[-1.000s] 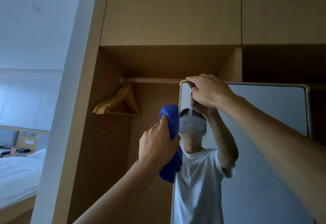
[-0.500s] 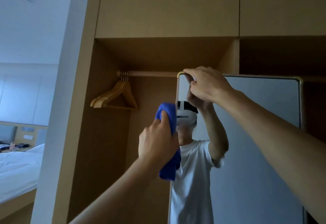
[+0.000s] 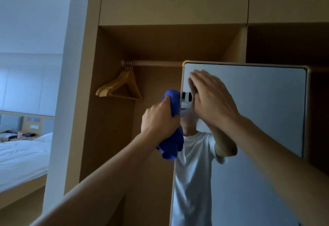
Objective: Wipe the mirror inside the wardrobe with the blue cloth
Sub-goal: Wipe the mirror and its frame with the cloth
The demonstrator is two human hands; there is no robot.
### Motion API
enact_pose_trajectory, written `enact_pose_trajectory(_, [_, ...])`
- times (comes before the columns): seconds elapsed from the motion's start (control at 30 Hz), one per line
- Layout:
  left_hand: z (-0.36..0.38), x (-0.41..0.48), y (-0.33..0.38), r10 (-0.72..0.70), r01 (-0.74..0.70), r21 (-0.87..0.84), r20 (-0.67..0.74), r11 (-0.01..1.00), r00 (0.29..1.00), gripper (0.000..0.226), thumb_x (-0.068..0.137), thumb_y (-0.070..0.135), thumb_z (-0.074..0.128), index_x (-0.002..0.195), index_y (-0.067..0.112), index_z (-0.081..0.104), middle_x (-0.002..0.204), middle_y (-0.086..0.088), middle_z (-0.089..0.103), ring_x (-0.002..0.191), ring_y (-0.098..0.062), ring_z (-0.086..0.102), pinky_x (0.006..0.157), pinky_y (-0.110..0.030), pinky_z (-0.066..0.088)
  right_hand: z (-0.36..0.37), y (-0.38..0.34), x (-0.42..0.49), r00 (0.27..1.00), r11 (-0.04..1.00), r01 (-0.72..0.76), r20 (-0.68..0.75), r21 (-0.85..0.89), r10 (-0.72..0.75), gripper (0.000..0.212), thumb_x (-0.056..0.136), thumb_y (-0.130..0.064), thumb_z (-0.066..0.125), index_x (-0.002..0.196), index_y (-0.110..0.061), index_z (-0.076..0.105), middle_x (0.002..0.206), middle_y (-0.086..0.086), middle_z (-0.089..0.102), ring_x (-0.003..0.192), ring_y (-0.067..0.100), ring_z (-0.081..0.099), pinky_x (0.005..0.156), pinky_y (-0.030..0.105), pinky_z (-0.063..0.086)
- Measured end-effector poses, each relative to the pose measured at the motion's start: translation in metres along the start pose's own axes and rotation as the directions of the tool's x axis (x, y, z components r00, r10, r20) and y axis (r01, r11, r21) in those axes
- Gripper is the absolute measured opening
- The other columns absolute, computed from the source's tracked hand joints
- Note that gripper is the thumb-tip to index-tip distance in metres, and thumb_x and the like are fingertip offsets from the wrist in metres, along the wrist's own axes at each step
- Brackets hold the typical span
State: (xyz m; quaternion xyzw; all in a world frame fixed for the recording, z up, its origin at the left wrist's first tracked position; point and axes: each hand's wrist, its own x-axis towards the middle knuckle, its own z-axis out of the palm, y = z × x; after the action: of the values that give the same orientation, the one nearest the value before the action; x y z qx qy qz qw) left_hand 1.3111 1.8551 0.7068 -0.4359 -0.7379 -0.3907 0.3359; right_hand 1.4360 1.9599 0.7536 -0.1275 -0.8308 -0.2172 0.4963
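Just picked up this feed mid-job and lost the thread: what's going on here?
A person stands at the open wardrobe, facing its mirror. The left hand grips the bunched blue cloth right at the mirror's left edge, with no wiping of the glass face visible. The right hand is open with straight fingers at the upper left of the glass; whether it touches is unclear. Wooden hangers hang on the rail to the left.
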Motion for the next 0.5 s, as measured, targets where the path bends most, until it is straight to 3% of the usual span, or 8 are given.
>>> enact_pose_trajectory(0.13, [0.001,0.002,-0.001,0.037,-0.037,-0.01,0.011,0.999,0.999,0.039,0.09,0.027,0.058,0.126,0.017,0.047,0.084,0.0,0.063,0.072,-0.023,0.06,0.064,-0.033,0.042,0.012,-0.02,-0.068,0.99,0.99,0.088,0.102,0.11,-0.099,0.059,0.084,-0.013,0.068,0.14,-0.01,0.05,0.144,0.009,0.052,0.137,0.027,0.045,0.118,0.04,0.031])
enact_pose_trajectory(0.3, [0.031,-0.056,-0.028,0.027,-0.022,-0.059,0.086,0.998,0.996,0.068,0.093,0.033,0.057,0.155,0.024,0.031,0.102,0.001,0.064,0.086,-0.022,0.062,0.07,-0.034,0.043,0.03,-0.025,-0.133,0.981,0.992,0.055,0.179,0.113,-0.075,0.057,0.08,-0.007,0.076,0.134,0.001,0.057,0.136,0.019,0.059,0.127,0.036,0.056,0.109,0.051,0.042])
enact_pose_trajectory(0.33, [0.036,-0.068,-0.034,0.02,-0.011,-0.075,0.122,0.997,0.992,0.071,0.093,0.034,0.057,0.157,0.025,0.027,0.108,0.0,0.066,0.091,-0.023,0.064,0.072,-0.036,0.047,0.036,-0.024,-0.144,0.97,0.994,0.068,0.227,0.081,-0.085,0.059,0.082,-0.01,0.076,0.136,0.0,0.056,0.139,0.018,0.057,0.129,0.036,0.054,0.11,0.05,0.041])
enact_pose_trajectory(0.4, [0.042,-0.085,-0.039,0.007,0.012,-0.106,0.173,0.994,0.985,0.072,0.093,0.033,0.057,0.158,0.026,0.025,0.113,0.0,0.067,0.093,-0.023,0.066,0.078,-0.04,0.054,0.049,-0.024,-0.165,0.899,0.994,0.079,0.426,0.069,-0.101,0.062,0.097,-0.026,0.058,0.153,-0.011,0.034,0.158,0.008,0.034,0.147,0.023,0.031,0.122,0.039,0.021])
enact_pose_trajectory(0.43, [0.043,-0.087,-0.039,0.001,0.02,-0.115,0.178,0.993,0.984,0.071,0.093,0.032,0.056,0.157,0.026,0.026,0.111,0.0,0.068,0.092,-0.023,0.066,0.08,-0.042,0.055,0.054,-0.024,-0.175,0.876,0.993,0.079,0.469,0.092,-0.113,0.061,0.099,-0.031,0.054,0.154,-0.017,0.031,0.16,0.003,0.032,0.148,0.019,0.027,0.123,0.034,0.016])
enact_pose_trajectory(0.5, [0.042,-0.081,-0.037,-0.001,0.016,-0.102,0.153,0.995,0.988,0.07,0.091,0.03,0.057,0.156,0.026,0.029,0.107,0.0,0.069,0.09,-0.024,0.067,0.079,-0.042,0.055,0.059,-0.025,-0.19,0.886,0.981,0.153,0.423,0.119,-0.19,0.054,0.093,-0.027,0.061,0.145,-0.02,0.049,0.149,0.001,0.049,0.14,0.018,0.041,0.121,0.032,0.022])
